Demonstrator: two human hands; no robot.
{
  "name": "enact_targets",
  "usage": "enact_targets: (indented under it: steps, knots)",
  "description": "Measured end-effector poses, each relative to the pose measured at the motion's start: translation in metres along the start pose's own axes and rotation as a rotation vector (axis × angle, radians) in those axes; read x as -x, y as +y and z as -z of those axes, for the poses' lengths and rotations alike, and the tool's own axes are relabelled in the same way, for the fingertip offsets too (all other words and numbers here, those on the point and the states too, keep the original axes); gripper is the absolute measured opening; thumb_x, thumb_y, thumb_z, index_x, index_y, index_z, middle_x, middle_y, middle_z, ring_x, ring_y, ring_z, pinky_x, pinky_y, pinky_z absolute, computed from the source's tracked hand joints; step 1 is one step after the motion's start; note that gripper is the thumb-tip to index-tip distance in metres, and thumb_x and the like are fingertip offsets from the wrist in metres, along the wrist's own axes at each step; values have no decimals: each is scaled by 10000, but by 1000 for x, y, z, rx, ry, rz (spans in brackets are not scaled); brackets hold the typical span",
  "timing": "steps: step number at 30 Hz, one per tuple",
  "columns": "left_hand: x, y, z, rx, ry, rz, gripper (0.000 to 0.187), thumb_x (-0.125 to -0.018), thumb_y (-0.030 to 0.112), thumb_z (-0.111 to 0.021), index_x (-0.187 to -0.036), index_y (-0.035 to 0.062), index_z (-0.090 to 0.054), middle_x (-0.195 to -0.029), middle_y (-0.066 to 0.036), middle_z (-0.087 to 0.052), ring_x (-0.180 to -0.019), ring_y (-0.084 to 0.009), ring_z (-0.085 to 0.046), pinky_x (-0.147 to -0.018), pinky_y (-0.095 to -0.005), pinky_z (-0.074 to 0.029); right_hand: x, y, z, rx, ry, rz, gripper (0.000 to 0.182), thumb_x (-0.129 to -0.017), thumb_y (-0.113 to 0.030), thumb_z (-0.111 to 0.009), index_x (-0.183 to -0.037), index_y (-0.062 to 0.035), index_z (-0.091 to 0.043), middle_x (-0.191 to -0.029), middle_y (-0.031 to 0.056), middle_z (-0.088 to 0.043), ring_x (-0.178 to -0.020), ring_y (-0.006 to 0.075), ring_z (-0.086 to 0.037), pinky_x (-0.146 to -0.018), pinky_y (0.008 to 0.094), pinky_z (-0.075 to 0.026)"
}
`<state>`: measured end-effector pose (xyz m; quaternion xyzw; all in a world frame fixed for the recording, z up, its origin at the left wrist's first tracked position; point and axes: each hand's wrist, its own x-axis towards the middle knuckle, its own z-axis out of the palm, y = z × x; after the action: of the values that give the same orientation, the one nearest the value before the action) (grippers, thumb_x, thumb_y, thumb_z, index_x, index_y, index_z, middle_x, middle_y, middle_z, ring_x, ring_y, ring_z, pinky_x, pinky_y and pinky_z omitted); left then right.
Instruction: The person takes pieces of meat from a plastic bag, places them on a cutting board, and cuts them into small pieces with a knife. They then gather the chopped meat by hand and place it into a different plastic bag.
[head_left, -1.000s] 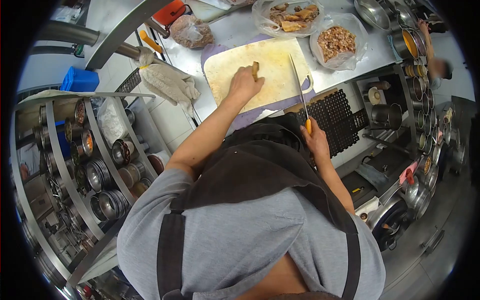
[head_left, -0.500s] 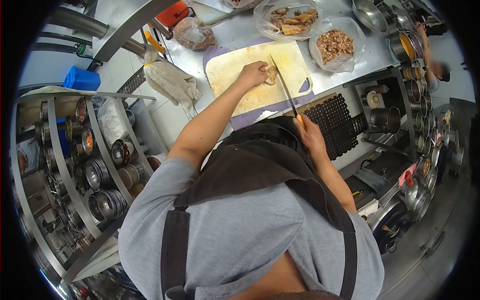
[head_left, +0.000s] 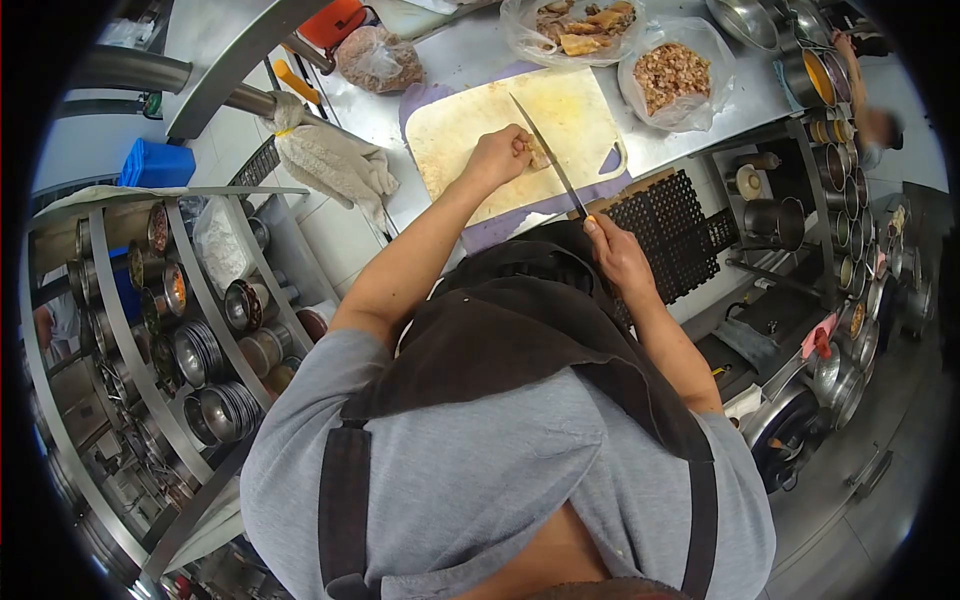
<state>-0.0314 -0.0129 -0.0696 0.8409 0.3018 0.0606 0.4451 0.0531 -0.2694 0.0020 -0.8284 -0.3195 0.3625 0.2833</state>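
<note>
On the pale cutting board [head_left: 455,135], a small piece of browned meat [head_left: 539,154] lies under the curled fingertips of my left hand [head_left: 501,157], which hold it down. My right hand [head_left: 620,254] is wrapped around the orange handle of a long knife [head_left: 551,158]. Its narrow blade slants across the board, with the edge right beside the meat and the tip pointing away to the upper left. Purple cloth [head_left: 480,237] shows beneath the board.
Behind the board stand a plastic bag of larger meat pieces [head_left: 585,45] and a bag of diced meat [head_left: 672,78]. A tied bag of minced food [head_left: 378,60] sits back left. A towel [head_left: 325,160] hangs at left. Another person [head_left: 868,130] is at far right.
The knife tip has swung to the left and away from me, and my right hand has shifted slightly. My left hand stays on the meat, fingers more tightly curled.
</note>
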Motion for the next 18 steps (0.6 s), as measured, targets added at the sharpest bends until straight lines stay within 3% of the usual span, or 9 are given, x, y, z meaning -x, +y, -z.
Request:
enact_targets:
  steps: [2, 4, 7, 18]
  knots:
    - [-1, 2, 2, -10, -24, 4, 288, -800, 166, -713, -1051, 39, -652, -895, -91, -682, -811, -211, -673, -768, -319, -541, -2, 0, -1, 10, 12, 9, 381, -1024, -359, -459, -1208, -51, -587, -965, 274, -657, -966, 466, -610, -813, 513, -476]
    - [-2, 1, 4, -113, 31, -177, 277, -801, 156, -705, -1041, 32, -650, -951, -117, -667, -839, -234, -668, -781, -344, -535, -5, -5, 1, 70, -19, -29, 383, -1026, -366, -453, -1211, -57, -584, -974, 279, -656, -976, 467, -606, -821, 526, -471]
    - [-6, -4, 2, -93, 43, -273, 270, -801, 152, -696, -1033, 25, -646, -995, -142, -647, -876, -275, -657, -800, -372, -526, -5, -5, 2, 111, 1, 13, 388, -1030, -372, -439, -1225, -64, -572, -977, 282, -656, -981, 467, -605, -826, 532, -470]
    - [-13, -4, 16, -184, -86, -372, 266, -826, 167, -708, -1022, 4, -631, -1009, -161, -646, -959, -330, -638, -838, -404, -509, -55, -18, -13, 168, -40, 15, 393, -1035, -381, -386, -1185, -56, -551, -959, 298, -649, -964, 493, -598, -822, 568, -454]
